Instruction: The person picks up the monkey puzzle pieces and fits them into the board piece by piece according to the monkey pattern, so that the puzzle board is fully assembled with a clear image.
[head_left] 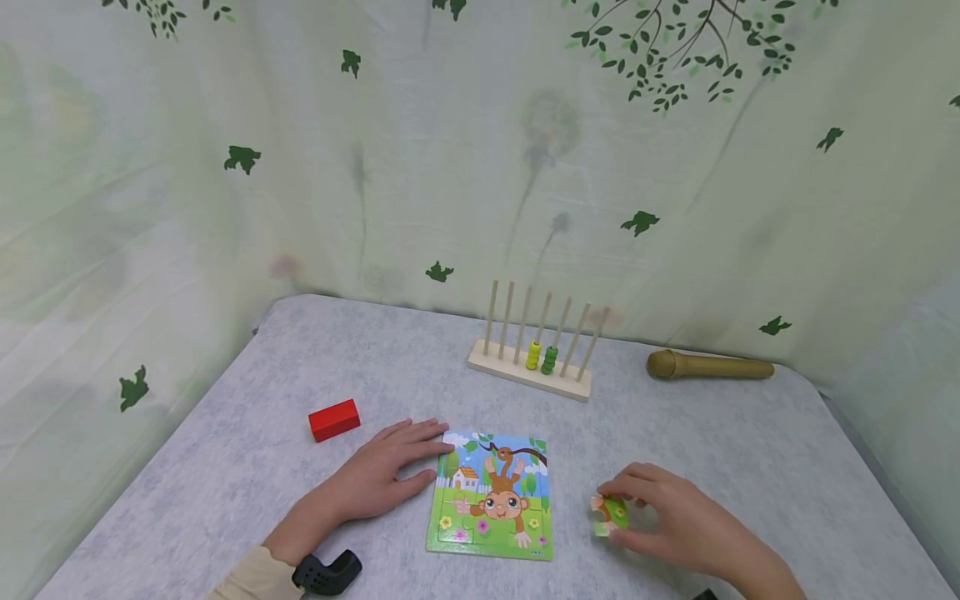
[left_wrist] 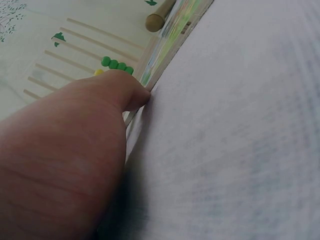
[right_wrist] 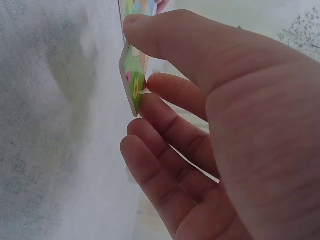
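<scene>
A monkey jigsaw puzzle lies flat on the table in the head view, its picture showing a hanging monkey, a small house and flowers. At its left edge my left hand lies with fingers spread, the fingertips touching the upper left corner. To the right of the board, my right hand pinches a green puzzle piece between thumb and fingers. The right wrist view shows this piece edge-on, tilted, with pink and yellow marks on its green face.
A red block lies left of the left hand. Behind the puzzle stands a wooden peg rack with yellow and green beads on two pegs. A brown toy microphone lies at the back right, near the fabric backdrop.
</scene>
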